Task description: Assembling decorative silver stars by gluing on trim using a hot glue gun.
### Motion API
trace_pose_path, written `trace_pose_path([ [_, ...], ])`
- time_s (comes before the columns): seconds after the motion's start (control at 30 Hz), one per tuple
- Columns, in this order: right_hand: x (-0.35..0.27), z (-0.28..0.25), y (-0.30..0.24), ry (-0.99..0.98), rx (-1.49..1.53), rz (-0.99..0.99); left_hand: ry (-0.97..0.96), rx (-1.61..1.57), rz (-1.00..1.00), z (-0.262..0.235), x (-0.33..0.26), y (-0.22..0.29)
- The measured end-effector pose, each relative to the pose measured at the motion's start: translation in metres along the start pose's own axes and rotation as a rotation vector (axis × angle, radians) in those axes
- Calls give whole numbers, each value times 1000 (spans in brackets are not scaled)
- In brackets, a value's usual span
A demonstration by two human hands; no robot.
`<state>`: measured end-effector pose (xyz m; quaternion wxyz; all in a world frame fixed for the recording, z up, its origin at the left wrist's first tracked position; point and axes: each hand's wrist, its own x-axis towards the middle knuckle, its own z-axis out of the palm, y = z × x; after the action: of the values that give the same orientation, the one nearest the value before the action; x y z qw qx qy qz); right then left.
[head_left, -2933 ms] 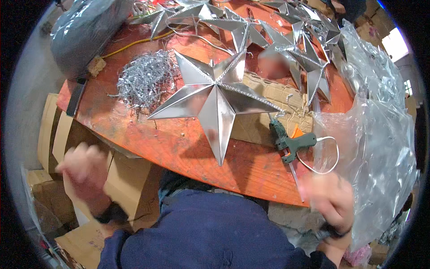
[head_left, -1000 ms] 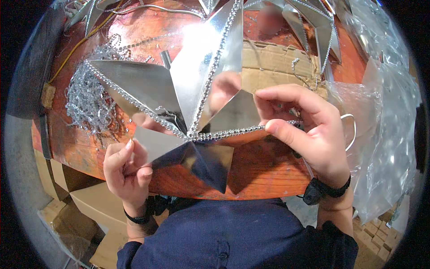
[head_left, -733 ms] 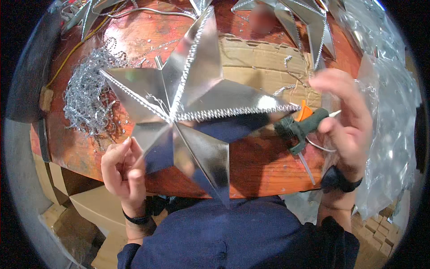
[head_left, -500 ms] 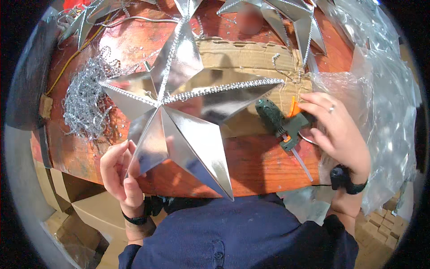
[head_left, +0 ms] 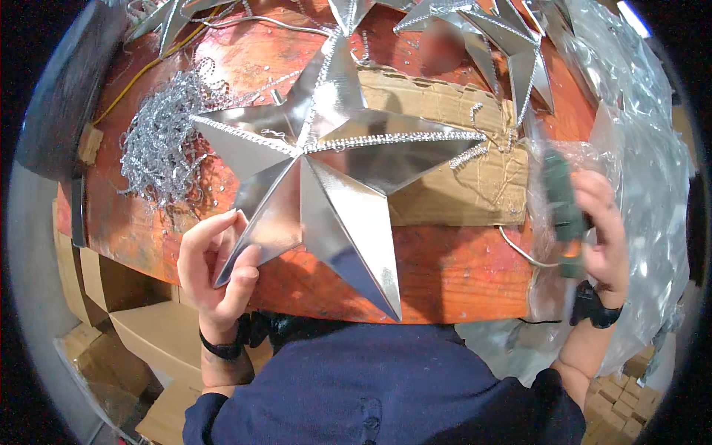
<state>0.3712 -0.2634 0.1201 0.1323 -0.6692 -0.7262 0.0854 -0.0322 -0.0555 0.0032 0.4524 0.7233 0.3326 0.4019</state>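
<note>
A large silver foil star (head_left: 337,196) is tilted up over the table, with its lower-left point pinched in my left hand (head_left: 211,278). Sparkly silver trim runs along the ridges of its top, left and right points; the two lower ridges are bare. My right hand (head_left: 607,237) grips a dark green glue gun (head_left: 561,200) with orange parts, smeared by motion, at the table's right side. A tangled heap of silver trim (head_left: 165,144) lies left of the star. Under the star's right point is a flat piece of cardboard (head_left: 437,204) with short trim scraps on it.
More silver stars (head_left: 512,44) stand along the table's far side. Clear plastic sheeting (head_left: 645,193) drapes over the right edge. A yellow cord (head_left: 148,63) crosses the far left of the wooden table (head_left: 445,274). Cardboard boxes (head_left: 152,337) sit below on the left.
My right hand has closed around the glue gun and lifted it off the cardboard's edge, moving right. The star stays in my left hand. The whole view has shifted slightly.
</note>
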Motion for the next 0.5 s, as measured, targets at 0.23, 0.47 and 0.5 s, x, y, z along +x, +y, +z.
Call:
trace_pose_path([
  [0.23,75,31,-30,677,478,183,-13,-18,21,-5,1,-4],
  [0.47,96,60,-23,639,546,150,-29,19,71,-10,4,-9],
  [0.5,104,61,-30,616,544,111,-16,25,61,-9,4,-10],
])
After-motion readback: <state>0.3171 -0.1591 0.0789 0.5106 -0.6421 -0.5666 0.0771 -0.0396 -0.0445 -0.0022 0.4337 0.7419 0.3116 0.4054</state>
